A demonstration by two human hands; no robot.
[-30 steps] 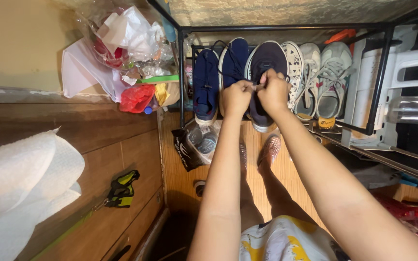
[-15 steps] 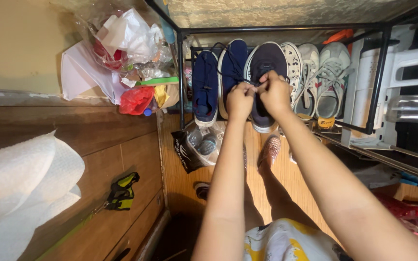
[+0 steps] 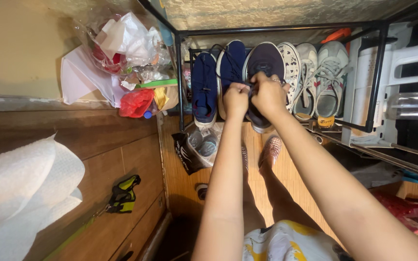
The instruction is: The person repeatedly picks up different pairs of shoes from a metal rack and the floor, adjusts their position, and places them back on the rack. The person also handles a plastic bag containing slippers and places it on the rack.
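A dark navy sneaker stands on a black metal shoe rack. Both my hands are over its front, close together. My left hand pinches a dark shoelace between thumb and fingers. My right hand grips the lace beside it, knuckles up. The lace runs up and left from my fingers and loops over the neighbouring navy shoes. Further right on the rack stand white and grey lace-up sneakers.
A heap of plastic bags sits on a wooden ledge at upper left. A dark bag holding shoes lies on the wooden floor below the rack. A yellow-black strap hangs on the wooden panel. White paper roll fills the lower left.
My hands have drawn closer together and a little left on the sneaker. The lace end between them is shorter and pulled tighter.
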